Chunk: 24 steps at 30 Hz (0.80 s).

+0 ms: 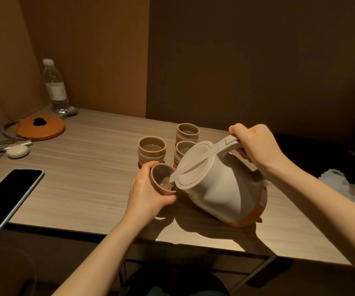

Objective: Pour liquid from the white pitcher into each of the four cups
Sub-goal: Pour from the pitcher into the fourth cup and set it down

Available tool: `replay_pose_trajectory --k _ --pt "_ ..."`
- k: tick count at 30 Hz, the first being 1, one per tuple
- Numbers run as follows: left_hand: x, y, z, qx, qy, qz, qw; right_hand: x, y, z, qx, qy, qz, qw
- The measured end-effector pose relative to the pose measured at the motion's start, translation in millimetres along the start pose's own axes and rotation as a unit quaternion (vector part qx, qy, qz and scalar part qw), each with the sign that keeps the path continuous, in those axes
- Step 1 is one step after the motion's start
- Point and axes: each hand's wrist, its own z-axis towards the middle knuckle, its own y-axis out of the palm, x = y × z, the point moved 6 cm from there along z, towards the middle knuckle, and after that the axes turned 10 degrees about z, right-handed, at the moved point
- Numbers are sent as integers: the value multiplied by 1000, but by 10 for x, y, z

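Note:
The white pitcher (219, 184) with an orange base is tipped to the left, its spout over a tilted beige cup (161, 180). Liquid runs from the spout into that cup. My right hand (253, 146) grips the pitcher's handle from above. My left hand (148, 189) holds the tilted cup from the left side, just above the table. Three more beige cups stand upright behind: one at the left (152, 149), one at the back (187, 133), and one (184, 150) partly hidden by the pitcher's lid. Liquid shows in the left and back cups.
The pale wood table (86, 167) carries a black phone (7, 195) at the near left, an orange lid with a black knob (40, 127), a small white case (18, 151), cables and a water bottle (55, 87) at the far left. White cloth (334, 178) lies at the right.

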Motion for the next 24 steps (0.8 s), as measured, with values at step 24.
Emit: replay_pose_trajectory --k 24 --pt "-40 10 -53 4 -18 -19 1000 16 71 38 -12 -4 -20 1000"
